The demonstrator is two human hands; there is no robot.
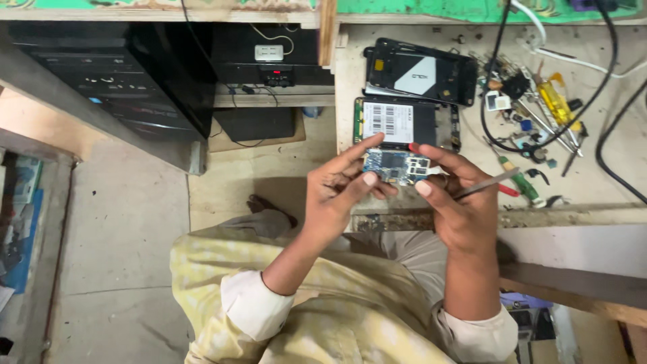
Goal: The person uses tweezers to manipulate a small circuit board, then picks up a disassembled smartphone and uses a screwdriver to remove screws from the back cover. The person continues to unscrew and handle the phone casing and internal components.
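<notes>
A small blue circuit board (397,166) is held between both hands above the front edge of a worn workbench (606,168). My left hand (337,192) pinches its left side with thumb and forefinger. My right hand (455,199) grips its right side and also holds thin metal tweezers (488,183) that point right. Just behind the board lies an opened phone body (404,123) with a white-labelled battery. A black back cover (421,71) lies farther back.
Screwdrivers and small parts (532,114) are scattered on the right of the bench, with black cables (606,87) looping over them. Dark equipment boxes (114,81) stand on the left. The concrete floor (121,229) lies below.
</notes>
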